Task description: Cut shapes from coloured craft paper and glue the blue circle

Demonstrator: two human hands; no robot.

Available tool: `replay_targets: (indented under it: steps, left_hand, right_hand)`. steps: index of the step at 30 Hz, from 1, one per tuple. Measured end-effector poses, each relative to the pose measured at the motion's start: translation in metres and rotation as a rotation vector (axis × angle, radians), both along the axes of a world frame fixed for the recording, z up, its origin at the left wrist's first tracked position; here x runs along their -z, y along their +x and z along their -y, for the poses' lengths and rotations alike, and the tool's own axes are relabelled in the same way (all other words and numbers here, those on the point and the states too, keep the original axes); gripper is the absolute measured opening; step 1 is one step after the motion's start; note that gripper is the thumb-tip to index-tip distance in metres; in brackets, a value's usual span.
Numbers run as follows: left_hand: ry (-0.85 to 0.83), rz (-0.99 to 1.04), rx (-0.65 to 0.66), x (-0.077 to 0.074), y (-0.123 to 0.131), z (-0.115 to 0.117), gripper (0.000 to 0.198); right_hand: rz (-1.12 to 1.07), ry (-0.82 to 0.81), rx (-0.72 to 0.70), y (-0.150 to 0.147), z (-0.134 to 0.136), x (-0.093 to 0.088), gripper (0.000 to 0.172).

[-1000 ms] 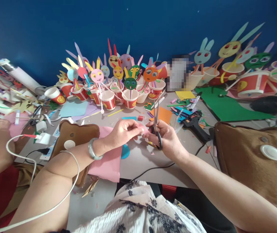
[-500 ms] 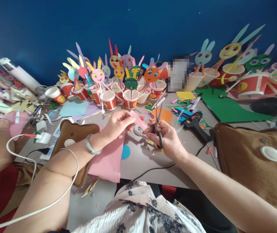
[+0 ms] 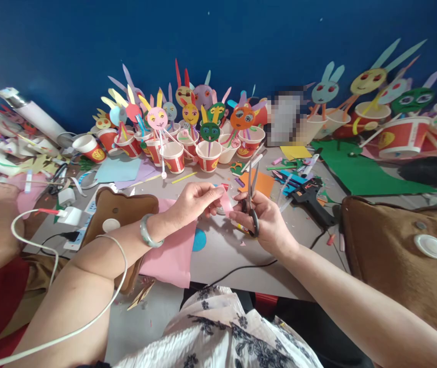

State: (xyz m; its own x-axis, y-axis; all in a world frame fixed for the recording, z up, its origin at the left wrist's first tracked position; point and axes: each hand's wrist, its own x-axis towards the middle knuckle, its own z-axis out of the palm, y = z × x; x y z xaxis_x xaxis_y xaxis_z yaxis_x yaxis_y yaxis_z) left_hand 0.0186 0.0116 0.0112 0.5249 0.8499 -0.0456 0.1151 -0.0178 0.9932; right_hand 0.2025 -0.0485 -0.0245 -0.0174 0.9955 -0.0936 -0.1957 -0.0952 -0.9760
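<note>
A small pink paper piece [image 3: 225, 201] is pinched between the thumb and fingers of my left hand [image 3: 200, 201]. My right hand [image 3: 266, 217] is wrapped round the black handles of a pair of scissors [image 3: 252, 181], whose blades point up and away, slightly apart. The right fingertips touch or nearly touch the lower end of the pink piece. Below the hands, a yellow glue stick [image 3: 240, 226] lies partly hidden on the table. A blue paper circle [image 3: 199, 239] and a large pink paper sheet [image 3: 172, 255] lie to the left of it.
Paper cups [image 3: 208, 156] with paper rabbit figures line the back wall. A black glue gun [image 3: 313, 202] and green sheet [image 3: 352, 171] lie right. Brown plush cushions [image 3: 402, 255] flank the workspace. A white cable [image 3: 123, 271] crosses my left forearm. Another person's hand [image 3: 1, 193] is at far left.
My left hand has moved a little to the right, towards the scissors hand. The pink piece has turned more upright and now looks narrower. The camera view has shifted slightly.
</note>
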Motion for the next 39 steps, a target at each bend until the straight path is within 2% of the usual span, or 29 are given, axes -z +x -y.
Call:
replay_targets:
  steps: [5,8,16,21,29,39]
  left_hand:
    - [-0.063,-0.016,0.069,0.004,0.003,0.003,0.027]
    - [-0.076,-0.071,0.061,0.005,0.004,0.006,0.022]
    - [-0.076,-0.006,0.049,-0.001,0.005,0.006,0.018]
    - [-0.006,0.095,-0.026,-0.009,-0.001,-0.002,0.009]
    - [0.111,0.045,-0.091,-0.016,-0.002,-0.003,0.012]
    - [0.106,0.141,-0.068,-0.013,-0.004,-0.001,0.013]
  right_hand:
    - [-0.026,-0.025,0.043,-0.001,0.0,-0.002,0.05]
    - [-0.036,-0.012,0.051,-0.002,0.001,-0.001,0.049]
    - [-0.005,0.006,0.045,0.001,0.003,-0.002,0.044]
    - [0.06,0.019,-0.072,0.001,0.004,-0.005,0.045]
    - [0.236,0.019,-0.269,-0.002,0.008,-0.01,0.053]
    - [0.257,0.055,-0.285,-0.002,0.007,-0.005,0.054]
